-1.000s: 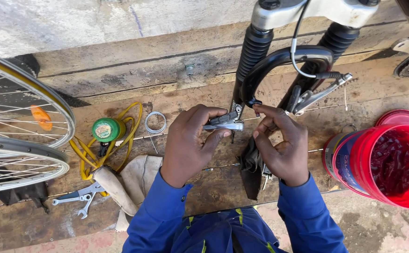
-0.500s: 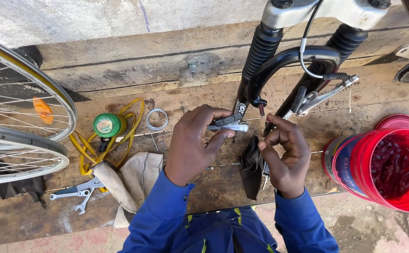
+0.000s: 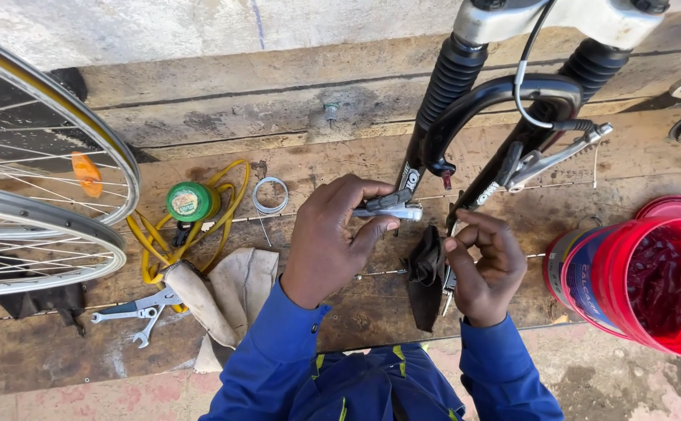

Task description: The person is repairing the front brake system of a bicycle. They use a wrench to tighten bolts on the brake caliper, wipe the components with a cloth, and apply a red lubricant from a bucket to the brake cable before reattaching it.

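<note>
Between fork legs (image 3: 442, 101), cramped hands (image 3: 333, 234)

Bright even daylight, soft shadows, sharp focus

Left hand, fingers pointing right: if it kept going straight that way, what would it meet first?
Probably the black fork leg just past the silver brake arm the left hand pinches, though depth is unclear.

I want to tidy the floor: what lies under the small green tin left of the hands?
The green tin rests on a coiled yellow hose, which lies on the wooden planks. The tin hides whatever lies directly beneath it.
</note>
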